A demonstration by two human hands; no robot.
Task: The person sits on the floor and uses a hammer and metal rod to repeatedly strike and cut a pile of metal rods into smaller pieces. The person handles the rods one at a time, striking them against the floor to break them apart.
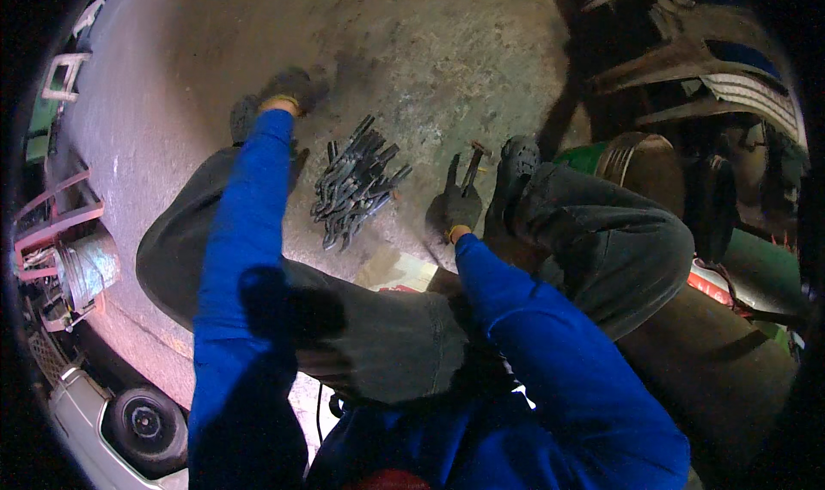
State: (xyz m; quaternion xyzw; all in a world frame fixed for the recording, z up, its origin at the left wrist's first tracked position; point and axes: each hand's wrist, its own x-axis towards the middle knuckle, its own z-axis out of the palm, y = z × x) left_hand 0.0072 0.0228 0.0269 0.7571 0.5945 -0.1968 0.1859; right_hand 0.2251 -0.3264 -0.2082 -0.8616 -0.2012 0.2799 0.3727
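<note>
On the floor between my legs lies a heap of bent metal pieces. To its right, my gloved right hand grips a hammer. My left hand, beside my left shoe, is dark and blurred; I cannot tell whether it is open.

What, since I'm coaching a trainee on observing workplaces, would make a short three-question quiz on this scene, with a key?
1. What does the right hand hold?
2. True or false: the left hand is apart from the pile of metal pieces.
3. Which colour are the person's sleeves? A) red B) blue C) white

Key: 1. A hammer. 2. True. 3. B.
</note>
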